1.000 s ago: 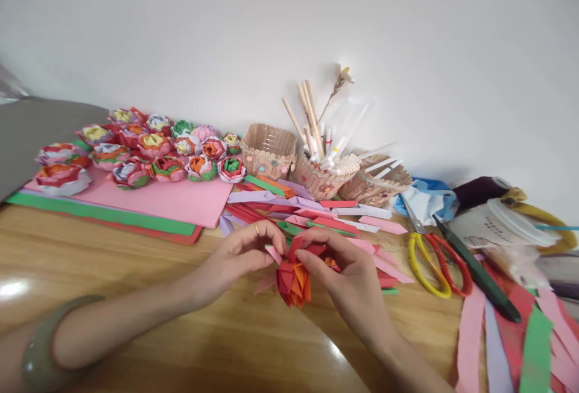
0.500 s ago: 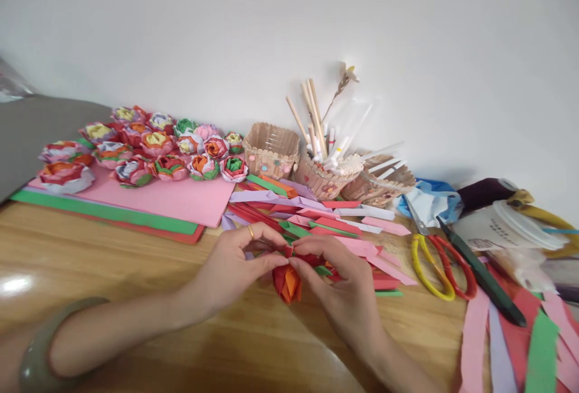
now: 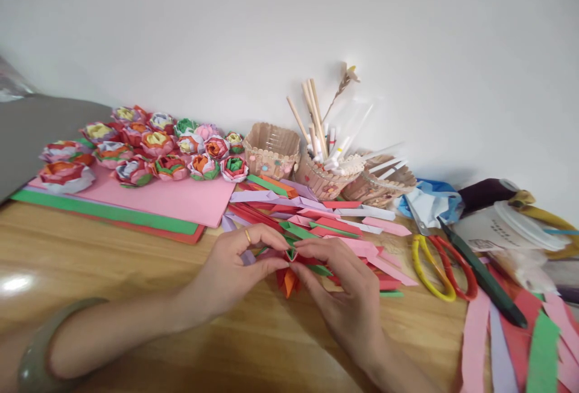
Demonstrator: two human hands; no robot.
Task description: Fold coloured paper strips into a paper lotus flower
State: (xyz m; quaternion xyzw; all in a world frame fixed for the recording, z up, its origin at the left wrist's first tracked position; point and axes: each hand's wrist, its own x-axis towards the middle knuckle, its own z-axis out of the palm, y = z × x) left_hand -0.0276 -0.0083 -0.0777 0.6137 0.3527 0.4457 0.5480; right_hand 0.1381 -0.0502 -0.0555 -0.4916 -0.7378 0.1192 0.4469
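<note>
Between my two hands is a red and orange folded paper flower (image 3: 289,284), its orange petals pointing down toward me. My left hand (image 3: 239,263), with a ring on one finger, pinches its upper end between thumb and fingers. From the other side my right hand (image 3: 341,287) pinches the same end, fingertips close to the left ones. A small V-shaped fold shows in the gap between the fingertips. Just behind the hands lies a pile of folded paper strips (image 3: 325,227) in red, pink, green, lilac and white. The fingers hide part of the flower.
Several finished paper flowers (image 3: 156,143) stand at the left on coloured paper sheets (image 3: 199,200). Decorated stick baskets (image 3: 271,161) line the wall, one holding wooden sticks (image 3: 313,113). To the right lie scissors (image 3: 441,266), a lidded tub (image 3: 502,230) and uncut paper strips (image 3: 540,345).
The flower's upper end has tipped so that its V-shaped fold shows between my fingertips, and less of the orange petals is visible. Both hands keep their pinch in nearly the same place.
</note>
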